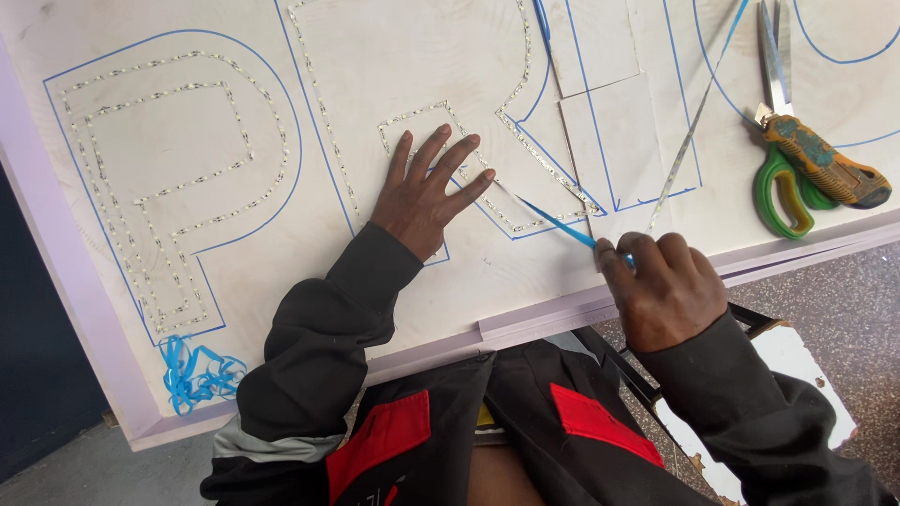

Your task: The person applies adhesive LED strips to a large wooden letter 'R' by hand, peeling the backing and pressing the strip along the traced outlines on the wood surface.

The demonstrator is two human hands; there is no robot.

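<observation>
We see one thin blue backing strip [555, 223] stretched taut, its long axis running on a diagonal from the light strip [525, 141] on the board down toward our right hand [661, 290], so it points up and away from that hand's fingertips toward the left hand. The right hand has its fingers pinched together on the strip's near end, at the board's [469, 300] lower edge. Our left hand [427, 192] lies flat with five fingers spread apart, palm pressed on the board over the dotted light strip, clamped on nothing; the blue strip's far end meets the surface just beside its outstretched fingers. Beyond the right hand, up and outward, lie two cutting tools side by side: one pair of green-handled scissors [783, 178] and one orange utility knife [825, 164]. A loose length of light strip [689, 131] runs above the right hand. Outward of the left sleeve, one tangle of peeled blue strips [197, 375] rests near the board's corner.
</observation>
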